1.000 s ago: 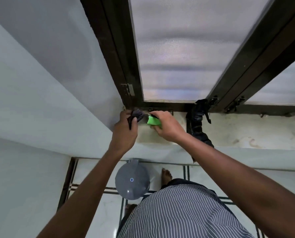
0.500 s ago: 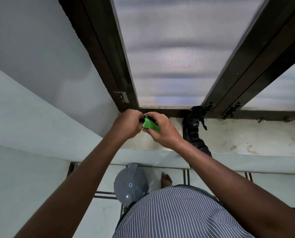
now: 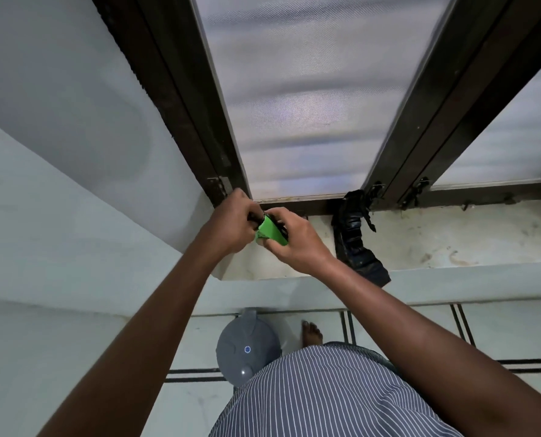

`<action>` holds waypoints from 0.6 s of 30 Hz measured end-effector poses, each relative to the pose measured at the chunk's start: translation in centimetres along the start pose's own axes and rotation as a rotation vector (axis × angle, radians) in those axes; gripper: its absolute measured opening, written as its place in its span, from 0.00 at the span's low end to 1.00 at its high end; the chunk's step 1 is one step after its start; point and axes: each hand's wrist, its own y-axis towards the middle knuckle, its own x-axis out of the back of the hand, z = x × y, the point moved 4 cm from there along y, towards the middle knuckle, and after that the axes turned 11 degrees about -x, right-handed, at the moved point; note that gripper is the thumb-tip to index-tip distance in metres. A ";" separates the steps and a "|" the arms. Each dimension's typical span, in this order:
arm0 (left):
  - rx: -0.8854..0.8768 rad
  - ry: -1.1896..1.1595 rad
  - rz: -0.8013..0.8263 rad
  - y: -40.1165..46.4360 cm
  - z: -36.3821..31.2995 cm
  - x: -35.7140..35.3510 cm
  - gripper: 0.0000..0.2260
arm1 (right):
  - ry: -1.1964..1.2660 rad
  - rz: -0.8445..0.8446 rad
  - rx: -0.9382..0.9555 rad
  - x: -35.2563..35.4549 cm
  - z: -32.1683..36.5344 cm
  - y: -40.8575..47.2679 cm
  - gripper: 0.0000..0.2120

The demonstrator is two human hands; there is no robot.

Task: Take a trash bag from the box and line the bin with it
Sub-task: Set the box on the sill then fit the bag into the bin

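A small green box of trash bags is held above the window sill by my right hand. My left hand is closed at the box's upper end, pinching dark bag material there; most of that material is hidden by the fingers. A grey bin with a closed lid stands on the floor below the sill, by my foot.
A crumpled black plastic bag lies on the sill to the right of my hands. Dark-framed frosted windows rise behind the sill, and a pale wall closes in on the left. My striped shirt covers part of the floor.
Both hands have come closer together on the green box. The dark bag piece seen sticking out of my left hand a second ago is now mostly covered.
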 end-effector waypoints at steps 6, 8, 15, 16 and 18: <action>0.062 -0.060 -0.512 -2.1 -0.4 1.5 0.21 | 0.063 -0.169 -0.080 0.3 -0.2 -1.2 0.30; 0.206 -0.163 -0.533 -2.9 0.2 0.6 0.18 | 0.056 -0.225 -0.111 0.4 -0.3 -1.4 0.28; 0.522 -1.097 -0.134 -3.0 1.6 -3.9 0.20 | -0.044 -0.305 -0.096 -0.4 0.4 -2.3 0.23; 0.503 -1.184 -0.121 -2.9 1.5 -3.7 0.16 | -0.060 -0.299 -0.091 -0.4 0.5 -2.4 0.23; 0.471 -1.229 -0.104 -2.9 1.5 -3.4 0.11 | -0.094 -0.293 -0.081 -0.4 0.7 -2.7 0.22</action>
